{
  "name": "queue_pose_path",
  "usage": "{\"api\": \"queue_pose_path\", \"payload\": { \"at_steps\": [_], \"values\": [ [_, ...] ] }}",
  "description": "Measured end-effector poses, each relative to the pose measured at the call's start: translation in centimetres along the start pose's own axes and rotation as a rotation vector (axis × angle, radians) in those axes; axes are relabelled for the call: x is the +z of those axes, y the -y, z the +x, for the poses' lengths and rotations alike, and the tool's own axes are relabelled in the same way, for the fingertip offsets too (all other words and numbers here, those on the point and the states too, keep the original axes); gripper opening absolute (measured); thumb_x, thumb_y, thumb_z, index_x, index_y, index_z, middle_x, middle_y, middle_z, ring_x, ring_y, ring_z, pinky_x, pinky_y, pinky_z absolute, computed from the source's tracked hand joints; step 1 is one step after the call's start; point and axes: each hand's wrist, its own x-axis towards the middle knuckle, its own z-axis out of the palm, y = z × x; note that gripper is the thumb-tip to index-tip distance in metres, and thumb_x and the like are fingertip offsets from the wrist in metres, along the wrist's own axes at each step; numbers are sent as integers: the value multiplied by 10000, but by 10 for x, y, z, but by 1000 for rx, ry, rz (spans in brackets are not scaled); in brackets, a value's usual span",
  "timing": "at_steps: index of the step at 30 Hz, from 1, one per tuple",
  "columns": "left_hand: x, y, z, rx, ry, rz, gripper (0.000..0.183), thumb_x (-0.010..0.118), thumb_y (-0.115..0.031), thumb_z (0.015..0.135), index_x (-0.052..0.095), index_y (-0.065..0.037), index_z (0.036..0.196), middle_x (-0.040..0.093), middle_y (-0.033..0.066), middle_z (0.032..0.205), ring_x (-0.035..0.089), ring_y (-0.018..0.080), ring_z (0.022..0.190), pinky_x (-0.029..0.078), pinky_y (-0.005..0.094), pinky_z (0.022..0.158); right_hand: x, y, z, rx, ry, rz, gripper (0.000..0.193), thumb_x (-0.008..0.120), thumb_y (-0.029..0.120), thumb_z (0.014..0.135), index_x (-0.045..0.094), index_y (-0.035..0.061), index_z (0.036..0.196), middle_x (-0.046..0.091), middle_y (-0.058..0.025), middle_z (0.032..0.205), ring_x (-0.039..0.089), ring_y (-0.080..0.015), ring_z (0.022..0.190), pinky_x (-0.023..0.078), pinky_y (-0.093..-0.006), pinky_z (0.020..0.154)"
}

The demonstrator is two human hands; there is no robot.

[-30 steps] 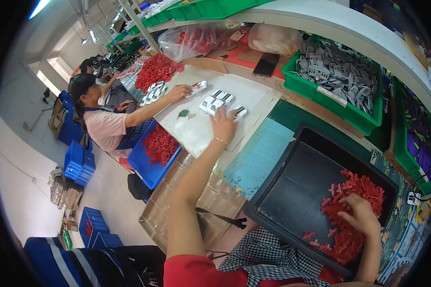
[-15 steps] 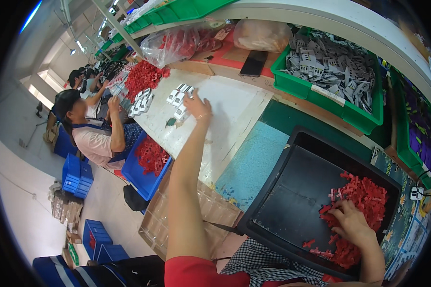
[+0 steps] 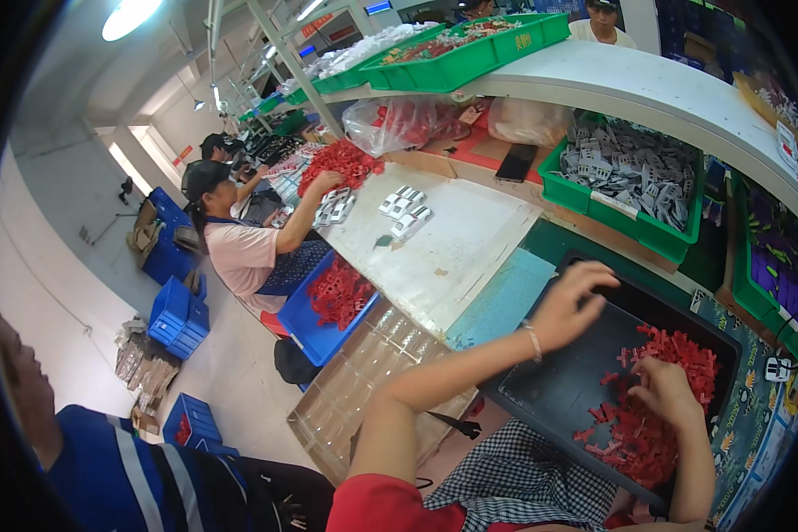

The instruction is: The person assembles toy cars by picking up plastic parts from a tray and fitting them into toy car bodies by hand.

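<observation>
The left hand (image 3: 569, 301) hovers over the far-left corner of the black tray (image 3: 550, 399), its grip open with fingers spread and curled, holding nothing. The right hand (image 3: 668, 393) is down in the heap of small red plastic parts (image 3: 656, 417) at the right side of the tray, fingers bent into the pile; whether its grip has closed on a piece cannot be told. The tray sits at the near right of the bench (image 3: 452, 257), its near edge over a checked cloth (image 3: 523, 479).

Left of the tray lies a blue-green mat (image 3: 501, 301), and beyond that a white sheet (image 3: 443, 239) carrying a few small white parts (image 3: 405, 211) at its far end. To the far right, a green bin (image 3: 634, 213) holds grey pieces, and a dark phone (image 3: 516, 162) lies just left of it. A clear bag of red parts (image 3: 399, 124) stands at the far end under a white shelf (image 3: 647, 97) bearing more green bins.

At the left, another person in a pink top (image 3: 244, 253) reaches a hand into a red pile (image 3: 341, 161); a blue crate (image 3: 328, 306) of red parts stands beside that person. A blue sleeve (image 3: 124, 470) fills the near left corner.
</observation>
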Motion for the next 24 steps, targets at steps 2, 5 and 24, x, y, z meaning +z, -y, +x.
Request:
{"api": "queue_pose_path", "payload": {
  "at_steps": [2,5,24],
  "values": [
    [41,-9,-7,-48,92,-98,333,560,-43,815,574,-75,1146,502,99,1206,524,229,1095,496,306,803,6,-11,-1,-9,-158,92,219,717,-9,682,565,16,838,572,-102,693,589,-224,618,462,-326,578],
    [106,10,-20,-224,153,-291,388,525,-149,901,468,-29,1266,500,122,1191,537,210,1077,455,327,902,3,0,5,-68,-449,252,146,657,-32,755,554,3,853,577,-128,754,604,-257,693,466,-316,631],
    [115,54,-4,-743,202,-929,365,552,-288,946,529,-60,1230,615,42,1076,600,129,943,510,267,764,19,-56,29,-278,-609,375,222,629,186,836,632,56,1016,573,-122,855,618,-266,779,497,-342,699]
  ]
}}
